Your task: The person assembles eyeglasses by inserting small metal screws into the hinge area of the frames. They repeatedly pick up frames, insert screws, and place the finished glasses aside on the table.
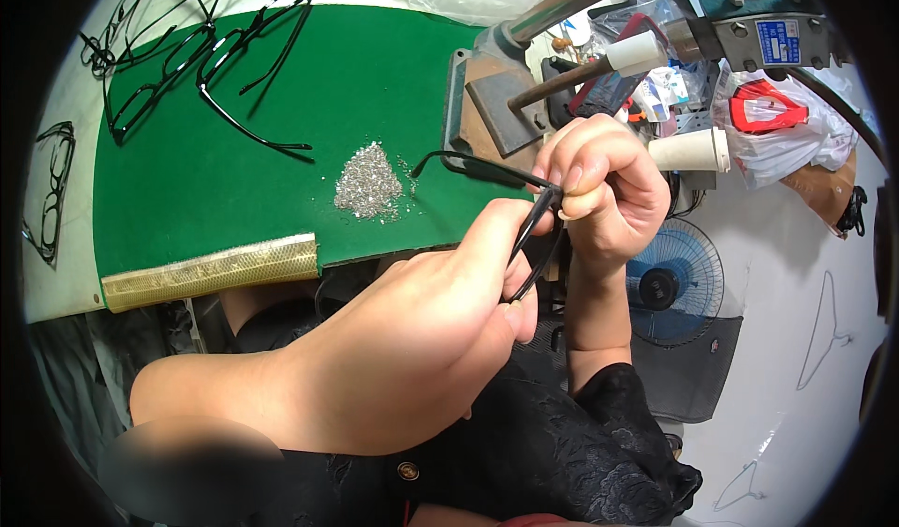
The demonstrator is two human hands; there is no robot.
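Note:
A black eyeglass frame [461, 156] is held between my two hands, just in front of the green mat. My left hand [412, 311] reaches in from the lower left, its fingers closed around the front of the frame. At the corner where the temple arm meets the front, my right hand [613, 185] pinches the frame between thumb and fingers. The temple arm sticks out to the left over the mat. Whether a tiny part sits in the right fingertips is hidden. Left of the temple's tip lies a heap of tiny silver metal pieces [368, 182], possibly screws.
Several black eyeglass frames [201, 82] lie at the mat's [272, 185] far left; another pair [56, 190] is beside it. A gold mesh-patterned strip [211, 269] runs along the near edge. A metal press [501, 105] with a lever stands behind my right hand. A fan [660, 288] is lower right.

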